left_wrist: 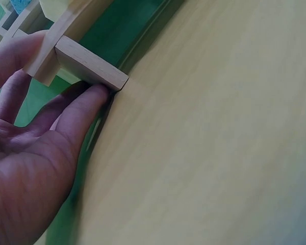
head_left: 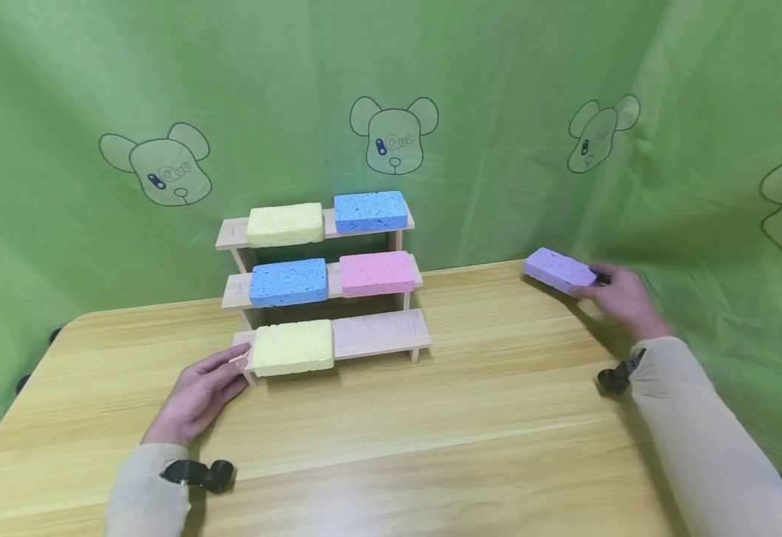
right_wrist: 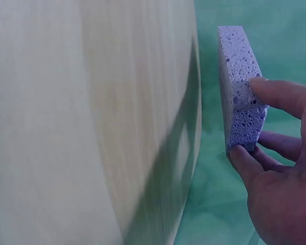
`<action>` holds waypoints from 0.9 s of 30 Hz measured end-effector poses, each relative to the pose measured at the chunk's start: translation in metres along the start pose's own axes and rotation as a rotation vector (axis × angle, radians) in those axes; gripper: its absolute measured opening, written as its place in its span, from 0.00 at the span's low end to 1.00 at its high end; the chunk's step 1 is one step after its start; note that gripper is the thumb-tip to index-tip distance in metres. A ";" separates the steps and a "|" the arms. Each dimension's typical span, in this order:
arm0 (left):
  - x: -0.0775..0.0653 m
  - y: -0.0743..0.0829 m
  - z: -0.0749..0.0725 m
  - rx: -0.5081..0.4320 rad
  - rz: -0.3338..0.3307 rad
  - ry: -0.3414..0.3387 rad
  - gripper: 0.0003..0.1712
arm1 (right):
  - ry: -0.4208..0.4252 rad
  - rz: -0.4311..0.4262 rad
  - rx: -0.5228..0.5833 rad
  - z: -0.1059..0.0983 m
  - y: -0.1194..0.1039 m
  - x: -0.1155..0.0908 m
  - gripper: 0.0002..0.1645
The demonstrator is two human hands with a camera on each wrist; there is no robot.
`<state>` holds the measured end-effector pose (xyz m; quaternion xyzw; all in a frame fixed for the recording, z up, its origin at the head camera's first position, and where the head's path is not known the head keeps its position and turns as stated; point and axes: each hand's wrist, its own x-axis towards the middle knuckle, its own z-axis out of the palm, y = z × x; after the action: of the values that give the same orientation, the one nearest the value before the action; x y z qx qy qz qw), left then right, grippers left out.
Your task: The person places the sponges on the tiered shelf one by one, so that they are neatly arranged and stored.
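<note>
At the right, my right hand (head_left: 622, 297) holds a purple sponge (head_left: 559, 270) by its near end. The right wrist view shows the sponge (right_wrist: 239, 66) raised off the table, thumb on one face and fingertips on the other. My left hand (head_left: 199, 391) grips the left end of the lowest step of a three-step wooden rack (head_left: 380, 333). Up close, its thumb touches the rack's leg (left_wrist: 92, 64), while other fingers are at the board and behind the leg. Beside that hand, a yellow sponge (head_left: 293, 347) lies on the lowest step, whose right half is bare.
A blue sponge (head_left: 289, 283) and a pink sponge (head_left: 377, 274) lie on the middle step. The top step bears a yellow sponge (head_left: 286, 224) and a blue sponge (head_left: 371, 211). Behind the wooden table (head_left: 431, 447) hangs a green curtain (head_left: 485, 89) with printed bear heads.
</note>
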<state>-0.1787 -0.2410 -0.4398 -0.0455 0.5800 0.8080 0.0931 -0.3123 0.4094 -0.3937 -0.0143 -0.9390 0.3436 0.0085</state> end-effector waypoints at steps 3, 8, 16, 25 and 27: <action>0.000 0.000 0.000 -0.003 -0.007 0.004 0.15 | -0.028 -0.003 0.031 -0.001 0.000 -0.003 0.54; 0.002 0.000 0.000 -0.009 -0.010 0.008 0.14 | -0.061 -0.018 0.086 0.000 -0.001 -0.008 0.54; 0.001 0.001 0.000 -0.007 -0.006 0.002 0.14 | -0.099 -0.079 0.092 0.001 -0.012 -0.017 0.52; -0.001 0.001 0.001 -0.006 -0.017 0.009 0.14 | -0.154 -0.128 0.108 0.006 -0.022 -0.025 0.50; -0.001 0.001 0.001 -0.009 -0.021 0.016 0.14 | -0.161 -0.143 0.119 0.008 -0.024 -0.027 0.49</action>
<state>-0.1780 -0.2403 -0.4379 -0.0586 0.5767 0.8090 0.0969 -0.2856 0.3852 -0.3844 0.0810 -0.9132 0.3972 -0.0414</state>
